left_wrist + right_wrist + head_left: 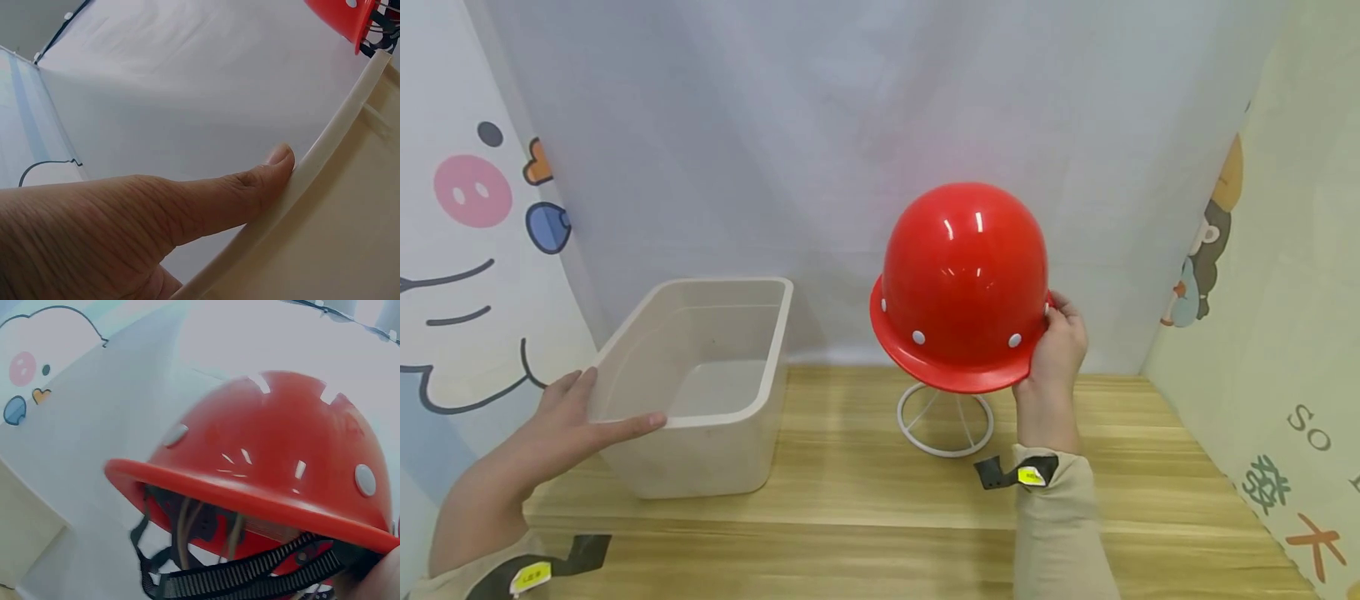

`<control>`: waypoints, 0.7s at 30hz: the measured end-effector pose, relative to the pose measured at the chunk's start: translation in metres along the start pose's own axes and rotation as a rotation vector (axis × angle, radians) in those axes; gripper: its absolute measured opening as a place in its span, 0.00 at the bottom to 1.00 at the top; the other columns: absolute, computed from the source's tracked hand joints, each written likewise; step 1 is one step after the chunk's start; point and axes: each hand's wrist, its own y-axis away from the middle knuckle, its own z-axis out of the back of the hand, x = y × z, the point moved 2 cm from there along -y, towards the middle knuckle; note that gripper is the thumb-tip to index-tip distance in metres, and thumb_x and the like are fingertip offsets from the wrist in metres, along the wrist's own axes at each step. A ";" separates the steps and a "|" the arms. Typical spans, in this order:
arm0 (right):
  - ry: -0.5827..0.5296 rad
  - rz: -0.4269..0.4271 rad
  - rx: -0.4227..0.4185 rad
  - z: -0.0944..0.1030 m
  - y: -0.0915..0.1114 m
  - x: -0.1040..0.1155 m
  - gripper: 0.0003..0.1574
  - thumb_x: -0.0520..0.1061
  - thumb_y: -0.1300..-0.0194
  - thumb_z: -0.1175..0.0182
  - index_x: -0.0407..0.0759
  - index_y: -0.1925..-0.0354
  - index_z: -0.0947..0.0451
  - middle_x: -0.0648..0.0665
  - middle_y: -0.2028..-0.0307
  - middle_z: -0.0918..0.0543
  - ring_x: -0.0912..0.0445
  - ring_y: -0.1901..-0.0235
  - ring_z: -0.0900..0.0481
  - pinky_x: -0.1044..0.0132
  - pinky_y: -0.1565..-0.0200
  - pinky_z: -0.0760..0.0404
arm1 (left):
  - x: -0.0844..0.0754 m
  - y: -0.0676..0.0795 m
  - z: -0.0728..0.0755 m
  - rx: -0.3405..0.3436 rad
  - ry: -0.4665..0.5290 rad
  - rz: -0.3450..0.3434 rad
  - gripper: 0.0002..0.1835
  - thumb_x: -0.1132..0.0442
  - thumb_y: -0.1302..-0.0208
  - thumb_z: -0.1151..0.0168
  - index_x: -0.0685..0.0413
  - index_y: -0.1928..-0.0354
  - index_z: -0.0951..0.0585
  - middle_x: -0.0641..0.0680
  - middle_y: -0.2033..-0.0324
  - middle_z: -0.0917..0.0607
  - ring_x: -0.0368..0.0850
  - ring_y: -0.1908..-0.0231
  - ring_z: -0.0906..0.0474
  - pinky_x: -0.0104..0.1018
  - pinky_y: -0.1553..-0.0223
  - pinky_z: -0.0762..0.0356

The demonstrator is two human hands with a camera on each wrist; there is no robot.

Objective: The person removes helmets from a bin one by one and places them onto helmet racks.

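Note:
A glossy red hard hat [966, 275] with white rivets is tilted, its dome facing up in the head view. At its right edge, my right hand [1058, 342] grips the brim. Black straps [250, 575] hang inside the shell in the right wrist view. Just below the hat, overlapped by it, shows the ring base of a white wire stand [945, 454]. My left hand [568, 421] holds the near left corner of an off-white plastic bin [715, 458], thumb along the front rim and fingers at the left side. In the left wrist view, those fingers are mostly hidden.
Both the bin and the stand are on a wood-grain table [880, 542]. A pale curtain [737, 150] hangs behind it. Printed panels flank the table, with a cartoon pig snout [472, 191] on the left one and lettering [1309, 427] on the right one.

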 end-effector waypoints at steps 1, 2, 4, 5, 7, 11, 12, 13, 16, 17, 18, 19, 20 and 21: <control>-0.010 0.003 -0.013 -0.003 0.002 -0.001 0.14 0.39 0.22 0.58 0.44 0.44 0.29 0.46 0.49 0.23 0.54 0.49 0.24 0.62 0.49 0.20 | 0.000 0.000 0.000 -0.003 0.002 -0.004 0.64 0.36 0.37 0.37 0.74 0.25 0.63 0.86 0.33 0.60 0.84 0.38 0.54 0.82 0.51 0.38; -0.022 0.005 -0.022 -0.005 0.005 -0.002 0.14 0.39 0.22 0.58 0.44 0.43 0.30 0.46 0.47 0.24 0.53 0.47 0.24 0.61 0.47 0.21 | 0.001 0.000 0.001 -0.004 0.001 -0.006 0.64 0.36 0.37 0.37 0.74 0.25 0.63 0.87 0.33 0.60 0.84 0.38 0.54 0.82 0.51 0.38; -0.045 0.012 -0.030 -0.008 0.009 -0.003 0.15 0.40 0.22 0.58 0.45 0.42 0.31 0.46 0.44 0.24 0.53 0.44 0.25 0.59 0.44 0.22 | 0.001 -0.001 0.002 -0.004 0.005 -0.006 0.63 0.36 0.37 0.37 0.74 0.25 0.63 0.86 0.33 0.59 0.84 0.38 0.54 0.82 0.51 0.38; -0.052 0.020 -0.031 -0.008 0.011 -0.004 0.15 0.40 0.22 0.58 0.45 0.42 0.32 0.46 0.44 0.25 0.53 0.44 0.26 0.59 0.44 0.22 | 0.001 -0.001 0.002 -0.003 0.007 -0.006 0.63 0.36 0.37 0.37 0.74 0.25 0.62 0.86 0.33 0.59 0.83 0.38 0.54 0.82 0.51 0.38; -0.071 0.032 -0.021 -0.009 0.013 -0.005 0.14 0.40 0.22 0.58 0.45 0.43 0.32 0.46 0.43 0.25 0.52 0.43 0.26 0.58 0.44 0.22 | 0.001 -0.001 0.002 -0.003 0.008 -0.009 0.63 0.36 0.37 0.37 0.75 0.25 0.62 0.86 0.33 0.59 0.83 0.38 0.54 0.82 0.51 0.38; -0.111 0.053 0.020 -0.007 0.013 -0.005 0.11 0.40 0.25 0.56 0.45 0.47 0.34 0.46 0.45 0.23 0.52 0.44 0.25 0.58 0.46 0.22 | 0.002 -0.001 0.001 0.004 0.012 -0.004 0.64 0.36 0.37 0.37 0.74 0.25 0.64 0.86 0.33 0.60 0.84 0.38 0.54 0.82 0.51 0.38; -0.115 0.058 0.033 -0.007 0.013 -0.005 0.10 0.41 0.25 0.55 0.45 0.47 0.34 0.46 0.45 0.23 0.51 0.45 0.25 0.58 0.46 0.21 | 0.002 -0.001 0.001 0.005 0.013 -0.004 0.64 0.36 0.37 0.37 0.74 0.25 0.63 0.86 0.33 0.60 0.84 0.38 0.54 0.82 0.51 0.38; -0.113 0.065 0.047 -0.007 0.012 -0.005 0.10 0.42 0.25 0.55 0.46 0.47 0.35 0.46 0.46 0.23 0.51 0.45 0.25 0.58 0.47 0.21 | 0.002 -0.001 0.001 0.006 0.015 -0.004 0.64 0.36 0.37 0.37 0.74 0.25 0.63 0.86 0.33 0.60 0.84 0.38 0.55 0.82 0.51 0.37; -0.090 0.087 0.090 -0.006 0.012 -0.004 0.14 0.45 0.25 0.51 0.47 0.44 0.36 0.45 0.46 0.23 0.51 0.44 0.25 0.58 0.47 0.20 | 0.003 -0.001 0.001 0.005 0.020 -0.011 0.63 0.36 0.36 0.37 0.73 0.24 0.62 0.86 0.33 0.60 0.83 0.38 0.54 0.81 0.53 0.36; -0.079 0.093 0.102 -0.006 0.011 -0.004 0.16 0.45 0.25 0.50 0.48 0.43 0.36 0.45 0.45 0.23 0.51 0.44 0.25 0.58 0.47 0.20 | 0.003 -0.001 0.001 0.002 0.022 -0.017 0.62 0.36 0.36 0.37 0.73 0.24 0.61 0.86 0.33 0.59 0.83 0.38 0.54 0.81 0.53 0.36; -0.076 0.096 0.114 -0.006 0.012 -0.003 0.17 0.46 0.26 0.49 0.48 0.42 0.36 0.45 0.45 0.23 0.51 0.43 0.25 0.58 0.46 0.20 | 0.002 -0.001 0.001 0.001 0.021 -0.020 0.62 0.37 0.36 0.36 0.73 0.24 0.60 0.86 0.33 0.58 0.82 0.38 0.53 0.81 0.53 0.36; -0.072 0.099 0.125 -0.006 0.012 -0.003 0.18 0.47 0.26 0.48 0.49 0.41 0.37 0.45 0.44 0.23 0.51 0.43 0.25 0.58 0.46 0.20 | 0.002 -0.001 0.001 -0.001 0.020 -0.020 0.62 0.37 0.36 0.36 0.73 0.24 0.60 0.86 0.33 0.58 0.82 0.38 0.53 0.81 0.53 0.36; -0.077 0.096 0.135 -0.006 0.012 -0.002 0.19 0.47 0.26 0.48 0.50 0.40 0.37 0.45 0.43 0.23 0.50 0.42 0.26 0.58 0.46 0.20 | 0.002 -0.001 0.001 -0.003 0.019 -0.023 0.61 0.37 0.37 0.36 0.73 0.24 0.60 0.86 0.33 0.58 0.82 0.38 0.53 0.81 0.53 0.36; -0.083 0.092 0.143 -0.006 0.012 -0.002 0.19 0.47 0.26 0.48 0.50 0.40 0.37 0.45 0.43 0.23 0.50 0.42 0.26 0.58 0.46 0.20 | 0.002 -0.001 0.001 -0.004 0.018 -0.022 0.61 0.37 0.37 0.36 0.73 0.24 0.60 0.86 0.33 0.58 0.82 0.38 0.53 0.81 0.53 0.36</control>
